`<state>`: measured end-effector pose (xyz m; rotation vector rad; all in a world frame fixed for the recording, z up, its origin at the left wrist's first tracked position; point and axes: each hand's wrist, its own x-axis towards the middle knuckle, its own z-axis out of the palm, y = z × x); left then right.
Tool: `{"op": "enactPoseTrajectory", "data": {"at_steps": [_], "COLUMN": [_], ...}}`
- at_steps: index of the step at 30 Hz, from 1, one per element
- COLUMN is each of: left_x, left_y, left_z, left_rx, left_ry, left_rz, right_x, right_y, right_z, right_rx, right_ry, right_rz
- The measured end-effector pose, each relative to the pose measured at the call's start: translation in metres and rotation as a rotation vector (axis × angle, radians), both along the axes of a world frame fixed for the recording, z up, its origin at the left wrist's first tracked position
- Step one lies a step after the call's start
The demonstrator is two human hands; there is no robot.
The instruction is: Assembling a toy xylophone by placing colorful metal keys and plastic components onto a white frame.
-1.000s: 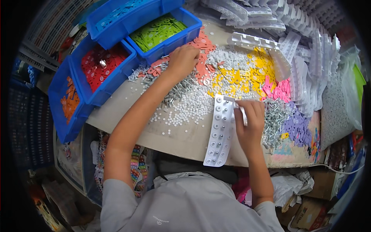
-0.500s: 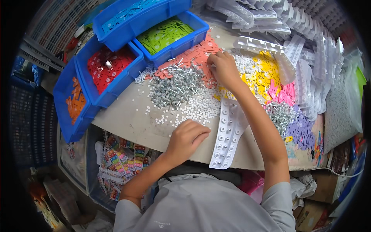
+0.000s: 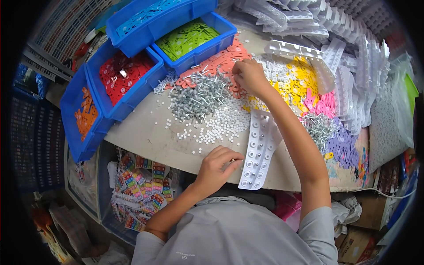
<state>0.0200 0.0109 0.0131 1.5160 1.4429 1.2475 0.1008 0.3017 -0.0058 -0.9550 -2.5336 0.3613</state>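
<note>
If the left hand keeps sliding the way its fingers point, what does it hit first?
Likely the white plastic strip: the left hand points right across the table edge, fingertips nearly at the strip's lower part. Whether they already touch is unclear.

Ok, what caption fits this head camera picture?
Right hand picks among salmon pieces while left hand rests by a white strip.

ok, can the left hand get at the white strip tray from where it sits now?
Probably yes. The left hand rests at the table edge right beside the white strip tray, fingertips near its lower end, with nothing between them. The right hand is away at the orange pieces.
</note>
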Motion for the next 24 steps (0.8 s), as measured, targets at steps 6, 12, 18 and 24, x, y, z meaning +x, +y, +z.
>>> {"op": "enactPoseTrajectory", "data": {"at_steps": [6,12,18,24], "left_x": [0.005,-0.001,0.002,-0.007], "left_y": [-0.003,-0.009,-0.013,-0.011], "left_z": [0.000,-0.003,-0.003,0.000], "left_rx": [0.002,-0.005,-0.037,-0.025], "left_ry": [-0.015,-0.015,-0.050,-0.062], "left_rz": [-0.026,0.009,0.000,0.058], "right_x": [-0.001,0.008,0.008,0.034], "right_y": [0.005,-0.003,-0.009,-0.040], "right_z": [0.001,0.002,-0.004,0.041], "right_rx": [-0.080,-0.076,-0.013,0.127], "right_ry": [-0.157,-0.097,-0.103,0.094], "right_rz": [-0.019,0.050,0.013,-0.059]}}
